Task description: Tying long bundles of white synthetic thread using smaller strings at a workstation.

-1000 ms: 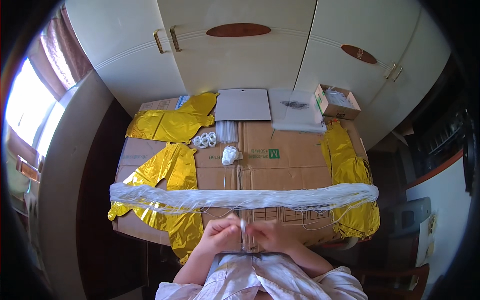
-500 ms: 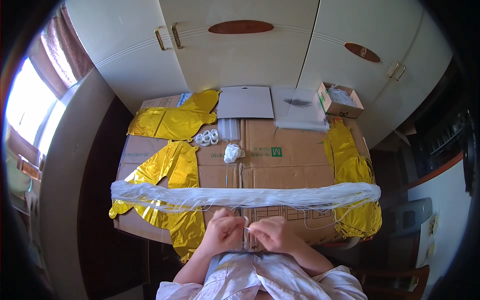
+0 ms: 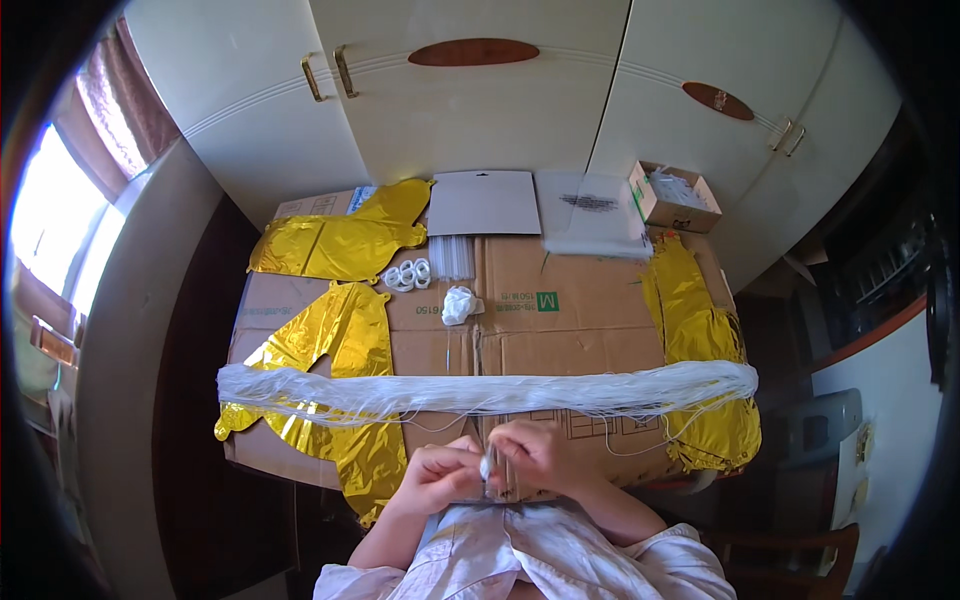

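Green printing runs across the flattened cardboard sheet (image 3: 580, 345): a square emblem (image 3: 547, 302) with a pale letter inside, a line of characters and digits beside it (upside down from this side), and more characters left of the crease. Fainter grey print sits farther left, and a printed grid (image 3: 595, 425) near the front edge. The clear plastic bag (image 3: 600, 237) bears a dark block of small print, too fine to read. The brown oval plaque (image 3: 718, 100) carries a pale, illegible motif.

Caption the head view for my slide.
Left hand and right hand at a small white item, near white strands lying across gold foil and cardboard.
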### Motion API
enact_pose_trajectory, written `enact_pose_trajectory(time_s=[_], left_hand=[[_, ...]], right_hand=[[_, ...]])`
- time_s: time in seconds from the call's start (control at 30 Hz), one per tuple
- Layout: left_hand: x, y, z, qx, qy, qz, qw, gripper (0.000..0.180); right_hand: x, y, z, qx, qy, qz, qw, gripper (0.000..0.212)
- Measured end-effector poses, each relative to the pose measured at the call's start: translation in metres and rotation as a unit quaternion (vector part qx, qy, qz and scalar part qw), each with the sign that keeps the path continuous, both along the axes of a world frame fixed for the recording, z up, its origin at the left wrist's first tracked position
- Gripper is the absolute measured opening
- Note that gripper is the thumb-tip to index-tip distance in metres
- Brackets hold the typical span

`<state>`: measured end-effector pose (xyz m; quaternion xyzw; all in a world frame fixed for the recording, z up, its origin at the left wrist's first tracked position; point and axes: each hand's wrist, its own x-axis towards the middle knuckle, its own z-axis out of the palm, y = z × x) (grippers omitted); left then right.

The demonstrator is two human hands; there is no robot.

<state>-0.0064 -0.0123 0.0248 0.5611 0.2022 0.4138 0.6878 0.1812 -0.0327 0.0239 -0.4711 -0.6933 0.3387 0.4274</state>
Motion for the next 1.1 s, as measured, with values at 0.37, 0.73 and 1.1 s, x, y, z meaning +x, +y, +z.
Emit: enact_pose_trajectory(time_s=[0.37, 0.73, 1.1], left_hand=[[0.016, 0.003, 0.005, 0.264, 0.287, 0.186, 0.902, 0.029], [0.009, 0.001, -0.002, 0.022, 0.279, 0.082, 0.957, 0.018], [0.005, 0.003, -0.024, -0.149, 0.098, 0.017, 0.984, 0.018]], right_hand=[[-0.002, -0.006, 0.012, 0.153, -0.165, -0.061, 0.972, 0.006], [0.003, 0.003, 0.003, 0.073, 0.003, -0.081, 0.994, 0.015], [0.004, -0.002, 0.003, 0.212, -0.079, 0.015, 0.974, 0.027]])
